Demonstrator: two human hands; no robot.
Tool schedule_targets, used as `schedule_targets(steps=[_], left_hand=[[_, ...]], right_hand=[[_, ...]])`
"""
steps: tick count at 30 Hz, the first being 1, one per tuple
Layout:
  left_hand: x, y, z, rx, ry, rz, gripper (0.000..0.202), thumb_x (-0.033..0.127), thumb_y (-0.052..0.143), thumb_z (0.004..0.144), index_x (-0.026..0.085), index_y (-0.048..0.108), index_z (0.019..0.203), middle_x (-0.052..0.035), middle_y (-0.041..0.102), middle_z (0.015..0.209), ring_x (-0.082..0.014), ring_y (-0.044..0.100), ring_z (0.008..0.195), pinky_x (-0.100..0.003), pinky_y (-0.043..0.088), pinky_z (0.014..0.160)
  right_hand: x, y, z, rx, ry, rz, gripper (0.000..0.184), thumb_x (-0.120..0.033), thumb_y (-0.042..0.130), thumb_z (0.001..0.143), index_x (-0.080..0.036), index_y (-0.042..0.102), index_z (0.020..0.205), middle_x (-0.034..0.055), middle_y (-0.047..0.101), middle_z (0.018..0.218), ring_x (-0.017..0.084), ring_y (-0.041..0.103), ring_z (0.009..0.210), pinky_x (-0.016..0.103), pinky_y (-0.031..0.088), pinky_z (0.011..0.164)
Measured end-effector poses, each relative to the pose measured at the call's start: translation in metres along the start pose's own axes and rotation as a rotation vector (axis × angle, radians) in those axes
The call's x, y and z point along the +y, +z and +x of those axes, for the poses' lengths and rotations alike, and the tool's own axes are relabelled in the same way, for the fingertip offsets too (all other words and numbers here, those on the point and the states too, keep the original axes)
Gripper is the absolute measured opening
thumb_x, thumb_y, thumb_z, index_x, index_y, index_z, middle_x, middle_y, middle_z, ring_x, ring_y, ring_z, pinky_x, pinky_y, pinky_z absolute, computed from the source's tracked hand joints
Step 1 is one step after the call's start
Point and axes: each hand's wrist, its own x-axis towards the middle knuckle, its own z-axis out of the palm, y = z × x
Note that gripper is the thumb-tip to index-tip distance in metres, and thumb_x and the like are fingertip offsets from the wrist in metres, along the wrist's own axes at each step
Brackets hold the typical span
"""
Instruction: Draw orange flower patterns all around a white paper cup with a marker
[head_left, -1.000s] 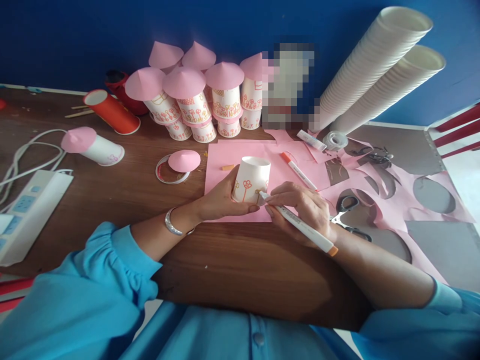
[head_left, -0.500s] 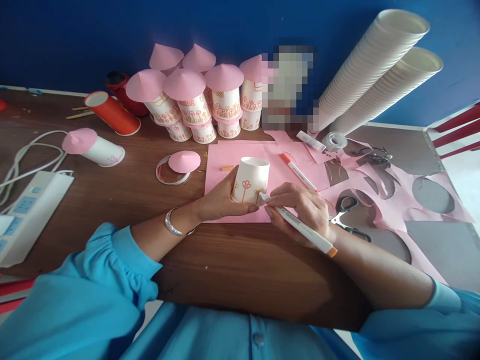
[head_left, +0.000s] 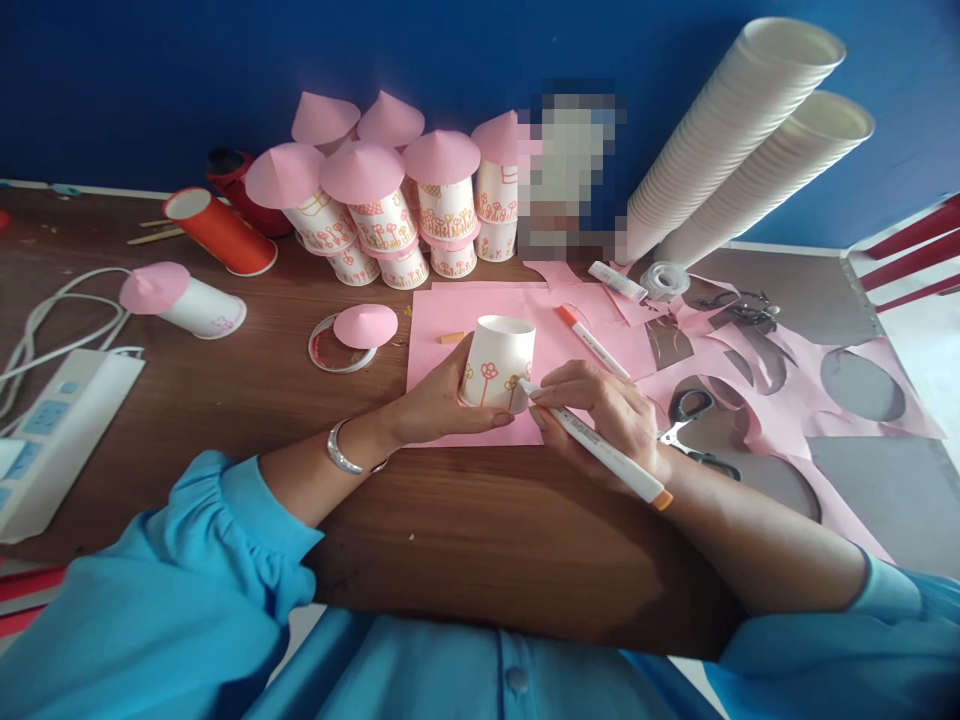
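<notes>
A white paper cup with red and ochre flowers drawn on its side is gripped near its base by my left hand. It stands over pink paper sheets. My right hand is closed around a white marker with an orange end, its tip touching or very near an ochre flower on the cup's right side. Behind my right hand lies another marker with a red-orange cap. A small ochre marker cap rests on the pink sheet, left of the cup.
Decorated cup towers with pink cone roofs stand at the back. Tall stacks of white cups lean at right. Scissors and pink paper scraps lie on the right. A tape ring and a power strip are at left.
The view has shifted slightly, moving most things a little left in the picture. Both hands keep their hold, and the marker tip has moved slightly up the cup.
</notes>
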Motion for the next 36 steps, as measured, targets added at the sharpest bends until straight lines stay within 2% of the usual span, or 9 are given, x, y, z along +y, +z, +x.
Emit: schedule_targets(steps=[7,18,24,31,36], left_hand=[[0.0014,-0.0006,0.0005,0.022,-0.021,-0.004,0.067,0.038,0.09,0.07,0.023,0.048,0.12,-0.0027,0.063,0.104,-0.0199,0.064,0.094,-0.036,0.055,0.08],[-0.0024,-0.0031,0.0002,0.006,-0.013,0.004,0.068,0.039,0.09,0.071,0.024,0.049,0.123,-0.0049,0.066,0.107,-0.0226,0.066,0.097,-0.037,0.056,0.082],[-0.0007,-0.0034,0.0003,0.016,-0.016,0.02,0.064,0.039,0.09,0.071,0.023,0.051,0.119,-0.0031,0.064,0.103,-0.0208,0.064,0.094,-0.036,0.055,0.081],[0.0005,-0.0026,-0.0004,0.026,-0.019,0.006,0.064,0.039,0.091,0.07,0.023,0.052,0.118,-0.0034,0.063,0.103,-0.0211,0.064,0.093,-0.037,0.054,0.081],[0.0001,-0.0031,-0.0005,0.039,-0.021,0.017,0.067,0.042,0.091,0.07,0.023,0.051,0.121,-0.0041,0.065,0.104,-0.0231,0.065,0.097,-0.039,0.056,0.085]], right_hand=[[-0.0013,0.0012,-0.0004,0.002,0.011,-0.006,0.014,-0.01,0.064,0.094,-0.023,0.061,0.099,0.0016,0.072,0.078,0.015,0.074,0.068,0.025,0.06,0.058],[0.0007,0.0044,-0.0017,0.016,-0.01,0.06,0.016,-0.009,0.063,0.094,-0.021,0.061,0.104,0.0018,0.071,0.08,0.015,0.072,0.069,0.025,0.058,0.057],[0.0016,0.0051,-0.0024,0.046,-0.001,0.041,0.016,-0.008,0.063,0.093,-0.022,0.061,0.102,0.0016,0.07,0.078,0.015,0.071,0.066,0.026,0.056,0.055],[-0.0013,0.0026,-0.0018,0.024,0.024,-0.024,0.015,-0.009,0.063,0.093,-0.022,0.06,0.098,0.0001,0.07,0.077,0.013,0.071,0.065,0.024,0.057,0.056],[-0.001,0.0024,-0.0021,0.022,0.012,-0.019,0.017,-0.007,0.064,0.092,-0.022,0.06,0.098,0.0,0.069,0.075,0.013,0.07,0.064,0.025,0.056,0.054]])
